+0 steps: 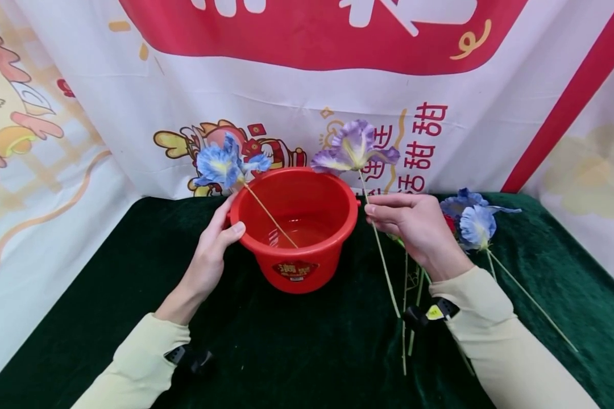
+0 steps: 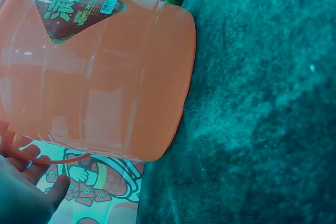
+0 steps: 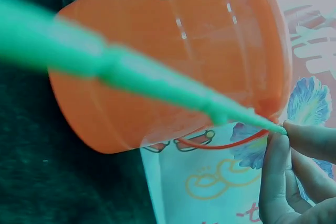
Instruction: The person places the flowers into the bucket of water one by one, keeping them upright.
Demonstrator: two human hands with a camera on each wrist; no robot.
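A red bucket [image 1: 327, 267] stands upright on the dark green cloth. My left hand [image 1: 210, 255] holds its left side, thumb at the rim and fingers round the outside. One blue artificial flower [image 1: 220, 165] leans in the bucket, its bloom above the left rim and its stem slanting to the bottom. To the right of the bucket, my right hand [image 1: 419, 227] pinches the stem of a purple artificial flower [image 1: 355, 145] between thumb and fingertips. That bloom is up near the back right rim, and the stem [image 3: 157, 82] hangs down outside the bucket.
More blue flowers [image 1: 478, 227] lie on the cloth [image 1: 286, 352] at the right, partly behind my right hand and sleeve. Several stems [image 1: 534, 301] spread toward me there, and a bit of red shows among them. A printed white curtain [image 1: 276, 85] hangs behind the bucket.
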